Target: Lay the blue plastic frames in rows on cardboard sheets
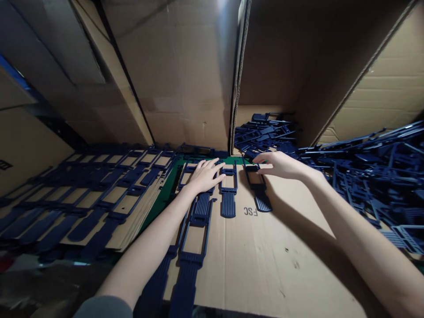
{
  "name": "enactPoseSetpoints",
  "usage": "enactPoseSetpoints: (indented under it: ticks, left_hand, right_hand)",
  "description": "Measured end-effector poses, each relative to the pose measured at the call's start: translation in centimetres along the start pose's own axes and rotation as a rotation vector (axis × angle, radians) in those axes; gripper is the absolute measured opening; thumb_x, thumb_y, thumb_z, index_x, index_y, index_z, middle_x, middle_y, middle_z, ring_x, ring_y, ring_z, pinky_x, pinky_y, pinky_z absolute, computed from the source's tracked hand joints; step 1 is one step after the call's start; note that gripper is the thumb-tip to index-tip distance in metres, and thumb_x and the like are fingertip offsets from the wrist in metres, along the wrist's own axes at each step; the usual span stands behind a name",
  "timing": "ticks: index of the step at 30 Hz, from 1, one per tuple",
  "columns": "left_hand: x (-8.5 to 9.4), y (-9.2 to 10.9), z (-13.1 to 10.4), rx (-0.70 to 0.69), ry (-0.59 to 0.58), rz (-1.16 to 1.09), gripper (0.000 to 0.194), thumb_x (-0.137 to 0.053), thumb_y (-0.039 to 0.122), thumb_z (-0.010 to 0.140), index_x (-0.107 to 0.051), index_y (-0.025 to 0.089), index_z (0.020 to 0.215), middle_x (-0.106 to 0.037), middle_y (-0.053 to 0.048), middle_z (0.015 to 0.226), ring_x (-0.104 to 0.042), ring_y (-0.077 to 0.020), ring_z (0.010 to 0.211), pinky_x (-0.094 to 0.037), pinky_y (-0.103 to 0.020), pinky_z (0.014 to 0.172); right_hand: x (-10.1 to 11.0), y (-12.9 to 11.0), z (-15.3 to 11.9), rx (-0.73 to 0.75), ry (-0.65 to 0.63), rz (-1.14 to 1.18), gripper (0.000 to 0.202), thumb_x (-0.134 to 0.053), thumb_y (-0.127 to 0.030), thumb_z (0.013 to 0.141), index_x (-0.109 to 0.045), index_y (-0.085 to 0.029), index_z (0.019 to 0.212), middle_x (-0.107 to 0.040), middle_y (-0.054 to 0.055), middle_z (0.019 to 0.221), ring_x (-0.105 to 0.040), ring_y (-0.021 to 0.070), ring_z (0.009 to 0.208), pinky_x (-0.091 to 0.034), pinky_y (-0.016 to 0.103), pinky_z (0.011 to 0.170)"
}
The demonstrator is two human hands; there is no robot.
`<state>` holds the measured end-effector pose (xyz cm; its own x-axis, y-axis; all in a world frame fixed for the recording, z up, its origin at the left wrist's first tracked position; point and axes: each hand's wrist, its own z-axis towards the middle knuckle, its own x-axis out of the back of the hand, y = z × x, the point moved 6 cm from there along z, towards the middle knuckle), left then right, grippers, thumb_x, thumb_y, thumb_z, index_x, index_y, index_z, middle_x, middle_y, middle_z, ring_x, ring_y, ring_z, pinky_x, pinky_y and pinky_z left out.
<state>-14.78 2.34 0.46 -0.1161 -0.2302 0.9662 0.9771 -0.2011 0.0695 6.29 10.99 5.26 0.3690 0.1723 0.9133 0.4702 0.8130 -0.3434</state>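
My left hand (204, 176) lies flat with its fingers spread over the top of a dark blue plastic frame piece (202, 205). My right hand (280, 165) pinches the upper end of another dark blue frame piece (262, 201), whose ribbed tab rests on a cardboard sheet (258, 256). Between my hands lies a third such piece (228, 198), its open frame away from me and its ribbed tab toward me. Nearer to me, a longer blue piece (195, 247) lies partly beyond the sheet's front edge. My left forearm hides part of the pieces beside it.
On the left, rows of blue frame pieces (96, 194) cover stacked cardboard. A loose heap of blue pieces (265, 132) sits in a cardboard compartment at the back, and a larger heap (374, 176) lies at right. Tall cardboard walls (185, 75) stand behind.
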Motion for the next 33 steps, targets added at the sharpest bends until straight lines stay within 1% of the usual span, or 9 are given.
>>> enactPoseSetpoints:
  ticks: [4, 8, 15, 19, 22, 26, 28, 31, 33]
  left_hand:
    - [0.0, 0.0, 0.0, 0.001, -0.002, -0.003, 0.050, -0.038, 0.051, 0.093, -0.046, 0.027, 0.136, -0.039, -0.008, 0.147, -0.036, -0.0248, 0.134, -0.021, -0.048, 0.112]
    - [-0.1, -0.1, 0.0, -0.002, -0.001, 0.002, 0.050, -0.038, 0.051, 0.093, -0.046, 0.027, 0.136, -0.039, -0.008, 0.147, -0.036, -0.0245, 0.134, -0.021, -0.047, 0.112]
    - [-0.1, -0.1, 0.1, -0.007, 0.006, -0.004, 0.050, -0.038, 0.051, 0.093, -0.046, 0.027, 0.135, -0.040, -0.008, 0.146, -0.037, -0.0247, 0.134, -0.021, -0.047, 0.112]
    - [0.0, 0.1, 0.0, 0.003, -0.003, -0.007, 0.050, -0.038, 0.051, 0.093, -0.047, 0.026, 0.135, -0.041, -0.008, 0.146, -0.037, -0.0249, 0.134, -0.021, -0.047, 0.112]
    - [0.1, 0.2, 0.0, 0.010, -0.012, -0.001, 0.049, -0.039, 0.049, 0.092, -0.047, 0.025, 0.135, -0.041, -0.008, 0.145, -0.036, -0.0246, 0.134, -0.021, -0.046, 0.112]
    - [0.1, 0.3, 0.0, 0.006, -0.002, -0.005, 0.049, -0.039, 0.049, 0.092, -0.047, 0.026, 0.135, -0.041, -0.008, 0.145, -0.037, -0.0243, 0.134, -0.021, -0.046, 0.112]
    - [0.1, 0.3, 0.1, 0.003, -0.006, -0.006, 0.049, -0.039, 0.049, 0.092, -0.047, 0.025, 0.135, -0.041, -0.008, 0.145, -0.037, -0.0244, 0.133, -0.021, -0.046, 0.112]
    - [0.0, 0.2, 0.1, 0.005, -0.006, -0.004, 0.049, -0.039, 0.049, 0.092, -0.047, 0.025, 0.135, -0.041, -0.008, 0.146, -0.037, -0.0253, 0.133, -0.022, -0.047, 0.112]
    - [0.0, 0.1, 0.1, 0.003, 0.003, -0.001, 0.050, -0.039, 0.050, 0.092, -0.047, 0.026, 0.135, -0.041, -0.008, 0.146, -0.037, -0.0257, 0.133, -0.021, -0.047, 0.112]
  right_hand:
    - [-3.5, 0.7, 0.8, 0.027, 0.056, -0.065, 0.046, -0.057, -0.012, 0.075, -0.059, -0.020, 0.121, -0.063, 0.009, 0.119, -0.059, 0.0274, 0.109, -0.049, 0.041, 0.091]
    - [-5.2, 0.5, 1.0, 0.071, 0.058, -0.171, 0.049, -0.048, -0.003, 0.074, -0.062, -0.020, 0.118, -0.062, 0.011, 0.111, -0.059, 0.0283, 0.103, -0.049, 0.042, 0.087]
    - [-3.1, -0.2, 0.5, 0.124, 0.033, -0.036, 0.051, -0.044, 0.001, 0.068, -0.068, -0.025, 0.105, -0.059, 0.008, 0.099, -0.058, 0.0239, 0.097, -0.050, 0.037, 0.083]
    - [-0.8, -0.4, 0.2, 0.067, 0.046, 0.136, 0.036, -0.045, -0.004, 0.068, -0.066, -0.021, 0.092, -0.063, 0.005, 0.094, -0.062, 0.0191, 0.089, -0.052, 0.030, 0.079]
    - [0.3, 1.0, -0.3, -0.013, 0.004, 0.134, 0.031, -0.044, -0.006, 0.071, -0.066, -0.019, 0.089, -0.068, 0.004, 0.088, -0.064, 0.0173, 0.081, -0.051, 0.028, 0.074]
    - [0.8, 4.1, -1.1, -0.136, -0.068, 0.046, 0.025, -0.047, -0.014, 0.076, -0.068, -0.019, 0.089, -0.070, 0.005, 0.081, -0.065, 0.0209, 0.075, -0.051, 0.033, 0.069]
    - [1.1, 5.0, -1.4, -0.164, -0.042, 0.013, 0.021, -0.050, -0.019, 0.078, -0.069, -0.019, 0.087, -0.071, 0.005, 0.082, -0.066, 0.0224, 0.077, -0.051, 0.035, 0.071]
    - [0.9, 4.7, -1.3, -0.101, -0.017, -0.049, 0.020, -0.055, -0.024, 0.076, -0.069, -0.021, 0.090, -0.071, 0.005, 0.091, -0.065, 0.0235, 0.086, -0.050, 0.035, 0.075]
    - [-0.1, 3.9, -1.0, -0.025, -0.061, -0.063, 0.022, -0.058, -0.025, 0.073, -0.068, -0.022, 0.092, -0.069, 0.005, 0.099, -0.064, 0.0230, 0.091, -0.049, 0.035, 0.079]
